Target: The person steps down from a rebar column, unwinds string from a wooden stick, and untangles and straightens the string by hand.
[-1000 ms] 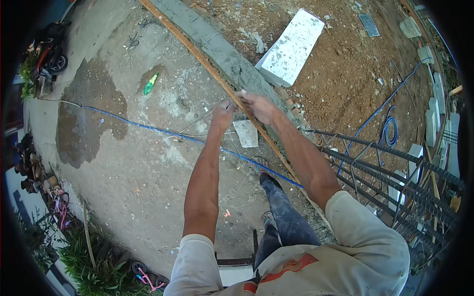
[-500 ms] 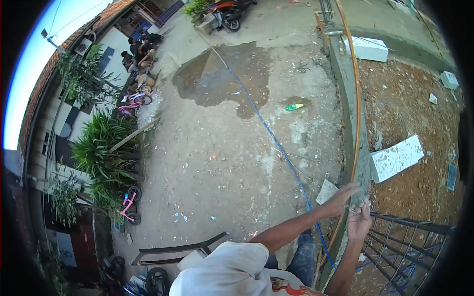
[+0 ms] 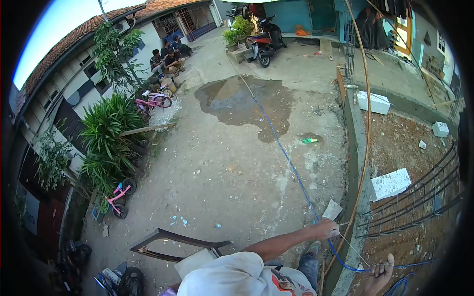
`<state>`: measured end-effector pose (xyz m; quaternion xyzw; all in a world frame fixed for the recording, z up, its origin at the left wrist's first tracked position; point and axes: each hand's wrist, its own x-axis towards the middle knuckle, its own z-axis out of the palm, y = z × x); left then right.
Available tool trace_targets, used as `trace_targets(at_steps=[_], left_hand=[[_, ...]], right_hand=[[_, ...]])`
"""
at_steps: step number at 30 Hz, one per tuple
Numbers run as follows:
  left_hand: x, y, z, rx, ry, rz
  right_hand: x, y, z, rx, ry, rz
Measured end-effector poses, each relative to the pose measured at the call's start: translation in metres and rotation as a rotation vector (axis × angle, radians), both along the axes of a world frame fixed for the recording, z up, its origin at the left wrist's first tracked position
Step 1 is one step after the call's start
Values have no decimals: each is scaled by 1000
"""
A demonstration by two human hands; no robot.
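Observation:
My left hand (image 3: pixel 326 229) is closed on a thin light string (image 3: pixel 353 249), beside the brown flexible pole (image 3: pixel 366 148) that curves along the low concrete wall (image 3: pixel 351 129). Lower and to the right, my right hand (image 3: pixel 381 274) has its fingers curled on the string's other end, thumb pointing up. Between the two hands the string runs nearly straight. A blue hose (image 3: pixel 305 193) passes below my left hand and on past my right hand. Close by on the right is a rebar cage (image 3: pixel 412 197), partly over the reddish soil.
White blocks (image 3: pixel 391 184) lie on the soil right of the wall. A dark frame (image 3: pixel 168 237) rests on the ground at the lower left. Across the yard are a puddle (image 3: pixel 247 101), a green bottle (image 3: pixel 309 140), a pink bike (image 3: pixel 118 200), a motorbike (image 3: pixel 266 43) and several seated people (image 3: pixel 170 55).
My hands were close together over the wall; now they are apart, the right one lower and further right, with string stretched between them. The view has tilted up, showing more of the far houses.

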<state>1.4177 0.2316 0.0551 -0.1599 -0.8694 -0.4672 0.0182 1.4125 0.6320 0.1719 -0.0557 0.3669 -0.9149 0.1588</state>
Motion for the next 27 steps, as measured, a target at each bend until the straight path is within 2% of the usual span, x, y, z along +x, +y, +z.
trace_targets(at_steps=[1,3,7,10,12,13,15,17,19,22,23,24,26,27], left_hand=[[10,-8,-2,-7,8,-9],[27,-16,-3,-122,180,35],[57,-37,40,-165,97,-31],[79,-35,60,-295,292,110],[90,-33,77,-370,382,209],[97,-32,89,-387,402,262],[101,-27,99,-359,599,373],[112,-10,143,-265,422,354],[115,17,157,-86,301,412],[134,89,201,10,404,402],[137,120,211,51,386,372],[137,152,219,123,398,306],[151,230,244,212,338,150],[168,274,261,226,292,82]], right_hand=[[26,2,34,-7,8,-9],[74,-10,107,669,-350,-485],[126,36,100,869,-102,-613],[175,84,84,1000,37,-725],[202,121,72,1149,225,-764],[219,144,67,1149,206,-780],[268,197,68,1198,153,-864],[326,258,72,1247,89,-962],[385,322,70,1299,23,-1047],[496,438,25,1467,-46,-1166],[547,462,22,1544,-39,-1201],[590,480,12,1514,-63,-1205],[668,519,-14,1719,-429,-1045],[714,534,-53,1637,-373,-1159]])
